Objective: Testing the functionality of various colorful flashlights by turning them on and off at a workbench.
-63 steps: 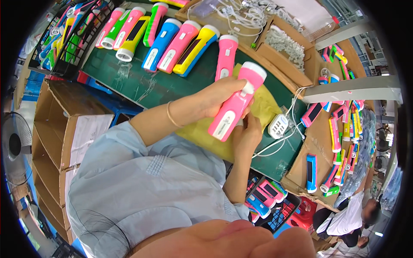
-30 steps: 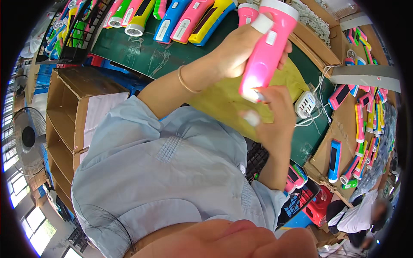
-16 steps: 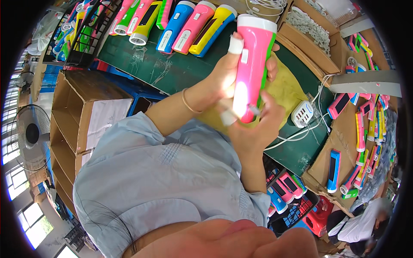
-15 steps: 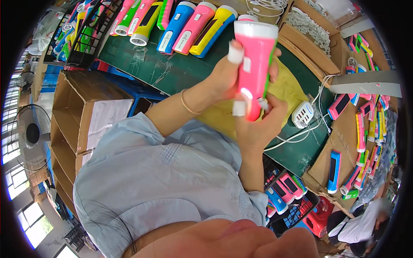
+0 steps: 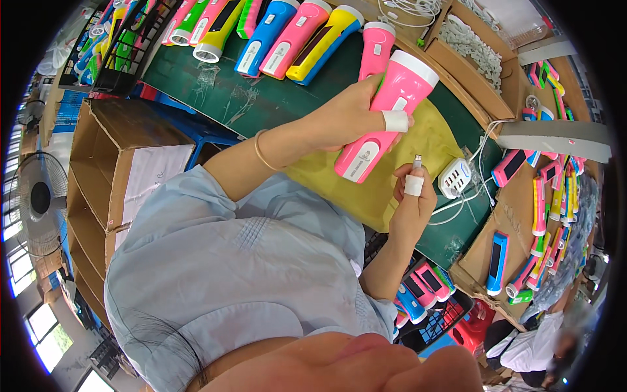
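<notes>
1. The left hand (image 5: 349, 117) wraps its fingers around the middle of a pink flashlight (image 5: 385, 117), held tilted above a yellow cloth (image 5: 418, 140) on the green worktop (image 5: 261, 98).
2. The right hand (image 5: 411, 202) pinches a small plug (image 5: 417, 160) between its taped fingers, just beside the flashlight's lower end, not touching it.
3. A white charger block (image 5: 455, 178) lies close by on the right.

A workshop assembly bench: rows of coloured plastic torches (image 5: 287, 36), cardboard boxes (image 5: 111, 170), charging cables (image 5: 467, 46).
</notes>
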The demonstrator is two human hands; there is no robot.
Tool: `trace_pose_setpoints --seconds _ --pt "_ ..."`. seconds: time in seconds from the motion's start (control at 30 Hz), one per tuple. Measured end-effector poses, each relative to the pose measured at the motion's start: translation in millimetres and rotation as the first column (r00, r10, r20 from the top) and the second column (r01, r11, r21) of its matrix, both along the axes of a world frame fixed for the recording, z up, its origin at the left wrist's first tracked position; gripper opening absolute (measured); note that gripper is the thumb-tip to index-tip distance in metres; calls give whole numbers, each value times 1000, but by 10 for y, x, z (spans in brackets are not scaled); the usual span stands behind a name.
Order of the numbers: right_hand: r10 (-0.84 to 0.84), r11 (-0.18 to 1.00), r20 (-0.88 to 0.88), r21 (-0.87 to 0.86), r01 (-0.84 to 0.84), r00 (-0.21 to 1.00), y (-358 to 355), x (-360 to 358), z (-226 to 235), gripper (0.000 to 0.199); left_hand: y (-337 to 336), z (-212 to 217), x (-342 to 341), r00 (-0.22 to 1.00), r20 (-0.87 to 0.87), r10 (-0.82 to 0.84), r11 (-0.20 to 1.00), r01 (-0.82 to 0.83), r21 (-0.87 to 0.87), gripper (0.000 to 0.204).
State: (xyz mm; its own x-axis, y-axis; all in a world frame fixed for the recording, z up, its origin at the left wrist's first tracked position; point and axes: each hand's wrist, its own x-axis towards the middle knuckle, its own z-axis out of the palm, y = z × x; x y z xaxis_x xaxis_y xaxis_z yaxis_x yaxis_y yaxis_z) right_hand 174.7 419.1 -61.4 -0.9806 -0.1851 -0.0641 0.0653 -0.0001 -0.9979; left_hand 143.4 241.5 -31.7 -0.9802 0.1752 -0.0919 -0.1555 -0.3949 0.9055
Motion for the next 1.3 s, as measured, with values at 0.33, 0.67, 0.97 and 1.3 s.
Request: trace_pose_setpoints --seconds 0.33,0.67,0.97,1.3 --pt "208 977 -298 10 -214 932 34 -195 420 19 -60 -80 25 958 -234 -165 940 82 -331 67" --pt "302 924 -146 288 -251 942 -5 -258 554 27 47 48 155 969 -211 -131 780 -31 -625 56" --pt "173 786 -315 614 62 933 -147 -184 505 25 163 0 139 970 -237 -63 648 -141 -749 65" --pt "-283 852 -502 259 455 817 -25 39 510 27 -57 37 -177 991 -62 119 987 -125 -103 42"
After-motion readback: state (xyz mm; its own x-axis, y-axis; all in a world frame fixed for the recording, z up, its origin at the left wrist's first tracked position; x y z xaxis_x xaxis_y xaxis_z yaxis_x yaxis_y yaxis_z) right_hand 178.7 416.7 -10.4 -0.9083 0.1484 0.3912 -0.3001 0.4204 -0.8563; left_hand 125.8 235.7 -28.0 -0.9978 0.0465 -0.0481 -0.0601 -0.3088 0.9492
